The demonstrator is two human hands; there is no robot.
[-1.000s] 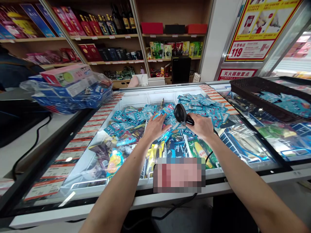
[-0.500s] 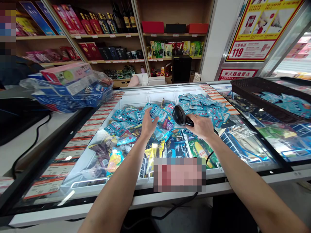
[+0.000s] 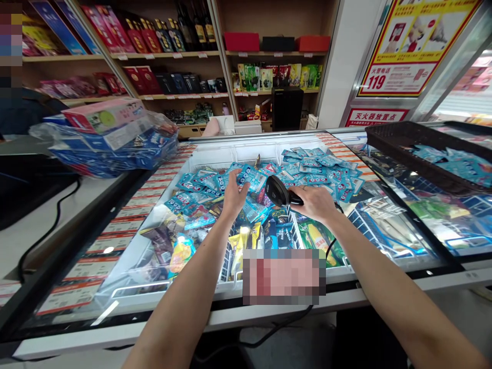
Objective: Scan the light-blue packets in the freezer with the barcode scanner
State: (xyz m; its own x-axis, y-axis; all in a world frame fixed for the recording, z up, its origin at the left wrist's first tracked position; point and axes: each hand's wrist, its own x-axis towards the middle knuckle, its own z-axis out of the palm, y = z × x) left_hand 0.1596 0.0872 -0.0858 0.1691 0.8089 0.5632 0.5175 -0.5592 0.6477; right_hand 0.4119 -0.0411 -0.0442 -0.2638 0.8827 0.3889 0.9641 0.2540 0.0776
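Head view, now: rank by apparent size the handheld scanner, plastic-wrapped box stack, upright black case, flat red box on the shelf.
1. Plastic-wrapped box stack
2. Upright black case
3. Handheld scanner and flat red box: too alike to rank; the scanner is nearer the camera and partly covered by the right hand.

A glass-topped freezer [image 3: 115, 333] bears a heap of blue packets [image 3: 315, 167]; left of the heap lie scattered blue packets [image 3: 205, 180], farther left of it orange-and-white price labels [image 3: 88, 270], right of it a dark basket [image 3: 408, 157]
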